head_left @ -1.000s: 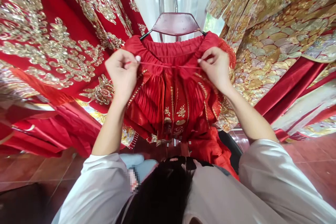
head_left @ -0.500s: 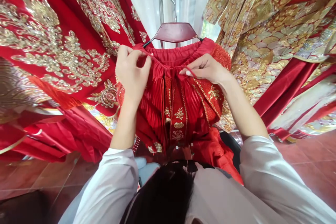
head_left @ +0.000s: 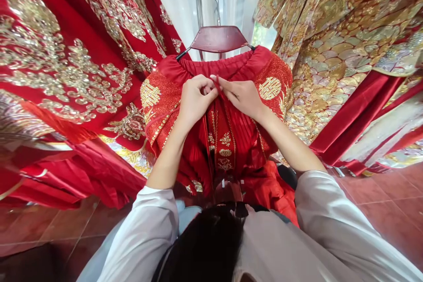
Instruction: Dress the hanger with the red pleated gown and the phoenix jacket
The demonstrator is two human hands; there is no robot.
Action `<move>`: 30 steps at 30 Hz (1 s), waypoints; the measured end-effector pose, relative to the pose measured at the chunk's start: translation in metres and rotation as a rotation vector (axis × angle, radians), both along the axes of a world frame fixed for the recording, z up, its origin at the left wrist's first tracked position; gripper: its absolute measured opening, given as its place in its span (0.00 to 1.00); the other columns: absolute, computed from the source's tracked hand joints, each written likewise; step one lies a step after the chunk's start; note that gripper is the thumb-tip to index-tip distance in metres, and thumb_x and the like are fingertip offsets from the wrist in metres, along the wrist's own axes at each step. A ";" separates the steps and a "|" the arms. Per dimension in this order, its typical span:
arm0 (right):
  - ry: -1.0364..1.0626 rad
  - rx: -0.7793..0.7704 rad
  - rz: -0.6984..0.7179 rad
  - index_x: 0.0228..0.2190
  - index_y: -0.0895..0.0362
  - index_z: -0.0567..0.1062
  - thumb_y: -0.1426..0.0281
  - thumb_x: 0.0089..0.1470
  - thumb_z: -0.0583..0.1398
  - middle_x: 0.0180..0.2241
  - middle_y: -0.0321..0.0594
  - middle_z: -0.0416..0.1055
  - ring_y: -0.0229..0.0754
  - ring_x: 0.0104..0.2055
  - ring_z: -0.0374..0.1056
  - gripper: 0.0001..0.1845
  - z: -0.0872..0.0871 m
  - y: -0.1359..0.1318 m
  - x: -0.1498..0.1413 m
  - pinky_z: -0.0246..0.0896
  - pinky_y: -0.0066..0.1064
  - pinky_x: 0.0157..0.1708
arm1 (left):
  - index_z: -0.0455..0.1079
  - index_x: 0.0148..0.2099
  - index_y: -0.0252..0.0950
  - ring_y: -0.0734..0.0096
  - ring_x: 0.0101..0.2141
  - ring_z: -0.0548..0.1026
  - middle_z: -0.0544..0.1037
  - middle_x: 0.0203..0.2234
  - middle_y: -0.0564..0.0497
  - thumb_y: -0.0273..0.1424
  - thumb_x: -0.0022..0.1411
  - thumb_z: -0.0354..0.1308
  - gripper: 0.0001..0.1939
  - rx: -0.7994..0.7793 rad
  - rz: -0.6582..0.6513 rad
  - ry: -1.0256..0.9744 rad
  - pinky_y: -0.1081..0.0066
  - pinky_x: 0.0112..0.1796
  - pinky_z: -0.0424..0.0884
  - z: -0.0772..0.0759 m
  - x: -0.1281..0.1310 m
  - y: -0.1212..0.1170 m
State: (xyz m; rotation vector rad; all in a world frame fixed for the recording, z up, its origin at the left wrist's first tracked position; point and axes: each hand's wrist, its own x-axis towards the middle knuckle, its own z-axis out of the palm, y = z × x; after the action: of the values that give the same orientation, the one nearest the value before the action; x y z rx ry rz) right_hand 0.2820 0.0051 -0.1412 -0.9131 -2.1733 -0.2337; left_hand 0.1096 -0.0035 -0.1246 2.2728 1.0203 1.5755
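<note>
A red pleated skirt [head_left: 225, 119] with gold embroidery and a gathered waistband hangs in front of me from a hanger [head_left: 220, 38] with a dark red plate and metal hook. My left hand [head_left: 198, 97] is closed in a pinch at the middle of the waistband, its thumb and fingertips on a thin red cord [head_left: 217, 82]. Touching it from the other side is my right hand [head_left: 243, 97], its fingers also closed on the cord. Just how the cord runs between the fingertips is hidden. Round gold emblems [head_left: 270, 88] show on the skirt's side panels.
Red garments with heavy gold beading [head_left: 66, 75] hang close on the left. To the right hang gold scale-patterned garments [head_left: 333, 57]. Behind the hanger stands a metal pole [head_left: 198, 4]. Red fabric [head_left: 271, 189] lies bunched below, above the red tiled floor [head_left: 380, 202].
Both hands have moved inward from either side of the waistband and now meet at its middle on the cord. The skirt's side panels and emblems have come into view.
</note>
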 end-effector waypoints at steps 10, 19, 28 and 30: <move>-0.014 0.064 0.072 0.36 0.58 0.75 0.70 0.60 0.50 0.35 0.40 0.69 0.37 0.36 0.65 0.13 0.010 0.001 -0.007 0.58 0.29 0.36 | 0.61 0.27 0.35 0.64 0.40 0.69 0.68 0.38 0.47 0.21 0.54 0.57 0.08 0.091 0.093 0.206 0.66 0.41 0.68 -0.003 -0.007 -0.009; 0.224 -0.082 -0.271 0.29 0.57 0.68 0.70 0.50 0.55 0.29 0.43 0.65 0.42 0.33 0.64 0.04 0.006 -0.010 0.014 0.56 0.32 0.30 | 0.60 0.25 0.36 0.64 0.35 0.71 0.69 0.28 0.49 0.21 0.52 0.57 0.09 0.067 0.290 0.060 0.66 0.37 0.67 -0.007 -0.028 -0.024; 0.754 -0.727 0.332 0.36 0.54 0.60 0.54 0.56 0.55 0.26 0.32 0.65 0.29 0.19 0.57 0.16 0.006 -0.014 0.004 0.50 0.23 0.17 | 0.57 0.27 0.37 0.81 0.15 0.60 0.66 0.19 0.55 0.28 0.62 0.51 0.11 -0.312 -0.127 -0.247 0.76 0.19 0.58 -0.006 -0.014 -0.005; 0.761 -0.698 0.314 0.35 0.54 0.61 0.56 0.56 0.56 0.22 0.30 0.60 0.28 0.17 0.51 0.15 0.007 -0.012 0.008 0.47 0.23 0.16 | 0.56 0.26 0.37 0.81 0.14 0.56 0.62 0.17 0.56 0.29 0.63 0.51 0.12 -0.289 -0.112 -0.228 0.76 0.18 0.56 -0.007 -0.016 -0.002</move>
State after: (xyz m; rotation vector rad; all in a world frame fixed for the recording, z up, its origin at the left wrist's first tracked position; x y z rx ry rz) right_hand 0.2898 -0.0067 -0.1338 -0.8073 -1.6166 0.9316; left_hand 0.0935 -0.0056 -0.1320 1.8779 0.9708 1.4916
